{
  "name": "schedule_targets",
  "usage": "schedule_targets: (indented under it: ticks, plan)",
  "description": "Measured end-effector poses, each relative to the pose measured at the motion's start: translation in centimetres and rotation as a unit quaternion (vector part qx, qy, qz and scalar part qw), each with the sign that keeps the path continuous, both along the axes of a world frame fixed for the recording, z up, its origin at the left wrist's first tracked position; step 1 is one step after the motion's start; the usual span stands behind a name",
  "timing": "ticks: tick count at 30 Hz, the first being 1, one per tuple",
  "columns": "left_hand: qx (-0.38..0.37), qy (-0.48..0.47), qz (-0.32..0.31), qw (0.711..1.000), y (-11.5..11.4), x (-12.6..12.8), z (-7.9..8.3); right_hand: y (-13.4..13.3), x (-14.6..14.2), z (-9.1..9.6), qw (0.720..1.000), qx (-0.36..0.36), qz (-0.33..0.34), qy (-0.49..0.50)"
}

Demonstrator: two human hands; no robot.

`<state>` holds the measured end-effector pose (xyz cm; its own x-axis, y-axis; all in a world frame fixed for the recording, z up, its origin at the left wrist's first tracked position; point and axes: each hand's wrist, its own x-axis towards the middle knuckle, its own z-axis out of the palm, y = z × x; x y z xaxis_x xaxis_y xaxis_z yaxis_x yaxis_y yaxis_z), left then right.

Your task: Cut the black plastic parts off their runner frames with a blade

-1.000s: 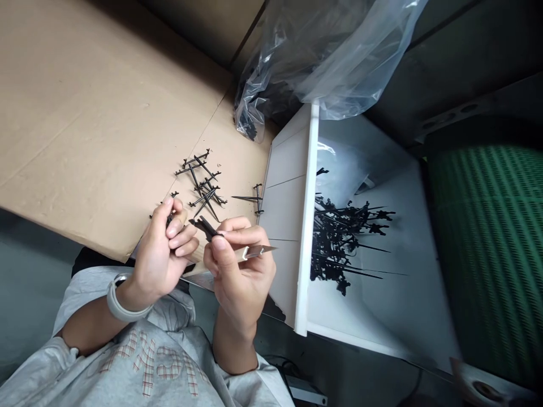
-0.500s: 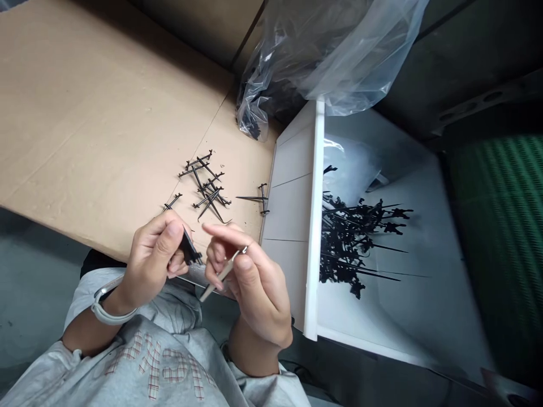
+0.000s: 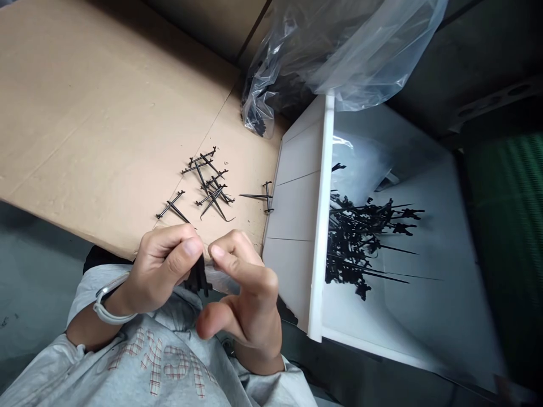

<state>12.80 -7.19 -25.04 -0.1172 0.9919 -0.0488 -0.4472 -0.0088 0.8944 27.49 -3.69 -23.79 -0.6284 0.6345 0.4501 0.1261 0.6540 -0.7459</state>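
My left hand [image 3: 167, 271], with a pale band on its wrist, is closed. Thumb and fingers pinch a narrow black plastic part [image 3: 198, 277] that points down toward my lap, its upper end covered by the fingers. Close on its right is my right hand [image 3: 248, 288], fingers curled and the tips at the part's upper end; whether they touch it I cannot tell. One digit of this hand sticks out to the left, lower down. Anything inside its curled fingers is hidden. Beyond both hands, several thin black T-shaped pieces [image 3: 212, 186] lie in a loose heap.
Brown cardboard [image 3: 106, 124] covers the table. A single black T-shaped piece [image 3: 267, 196] lies against the white bin [image 3: 324, 226]. Inside the bin is a tangled pile of black parts [image 3: 356, 237]. A clear plastic bag [image 3: 360, 62] hangs over its far corner. Green ribbed material [image 3: 517, 226] is far right.
My right hand has turned and moved up against the part. The slim light-coloured tool it held is out of sight. The black part now points more steeply down. The view has shifted slightly.
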Motion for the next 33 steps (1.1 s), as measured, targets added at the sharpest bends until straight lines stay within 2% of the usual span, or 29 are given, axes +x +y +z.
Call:
schedule_targets:
  ticks: [5, 9, 19, 33]
  plan:
    - [-0.009, -0.023, -0.029, 0.999, -0.1, 0.1, 0.1, 0.1, -0.4, -0.3, 0.999, 0.036, -0.038, 0.001]
    - [-0.022, -0.042, -0.040, 0.998, -0.2, 0.2, 0.3, 0.3, -0.9, -0.5, 0.997, 0.060, -0.033, 0.025]
    - [-0.017, -0.028, -0.040, 0.999, -0.2, 0.3, 0.5, 0.0, -0.6, -0.8, 0.996, 0.054, -0.059, 0.026]
    - [0.003, -0.038, -0.037, 0.999, -0.4, 0.9, 0.3, -0.2, -0.8, -1.3, 0.990, 0.106, -0.089, 0.040]
